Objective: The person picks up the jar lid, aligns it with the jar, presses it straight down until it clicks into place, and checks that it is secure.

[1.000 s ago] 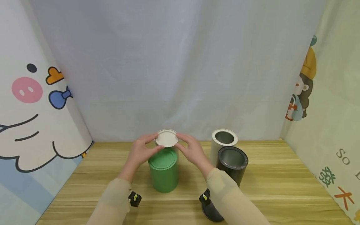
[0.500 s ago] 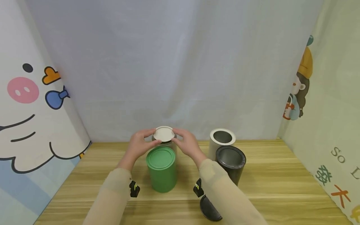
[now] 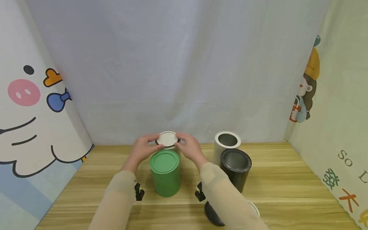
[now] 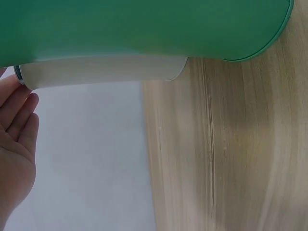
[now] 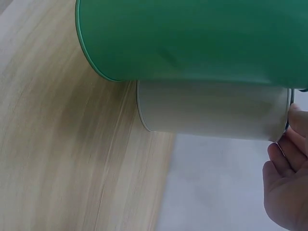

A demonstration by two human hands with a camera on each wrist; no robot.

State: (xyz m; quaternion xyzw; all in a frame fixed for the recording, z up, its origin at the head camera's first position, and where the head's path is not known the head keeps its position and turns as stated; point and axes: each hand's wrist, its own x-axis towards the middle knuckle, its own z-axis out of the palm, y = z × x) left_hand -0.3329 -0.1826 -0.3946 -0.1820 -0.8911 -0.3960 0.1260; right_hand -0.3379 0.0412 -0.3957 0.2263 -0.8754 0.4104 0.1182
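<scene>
A white lid (image 3: 167,139) is pinched at its edge by the left hand (image 3: 142,148) and the right hand (image 3: 190,148); it is held at the top of a pale can (image 5: 211,109); a green can (image 3: 166,180) is placed just in front; a black can (image 3: 237,174) is stood to the right on the worktop (image 3: 287,182).

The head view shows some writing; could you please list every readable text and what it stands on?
"So", right wall hanging.
"L", same hanging, at the picture's edge.
"發", probably, in green, same hanging.
"大", probably, in red, below it.
Orange mark: too cut off.
Cans: none visible.
</scene>
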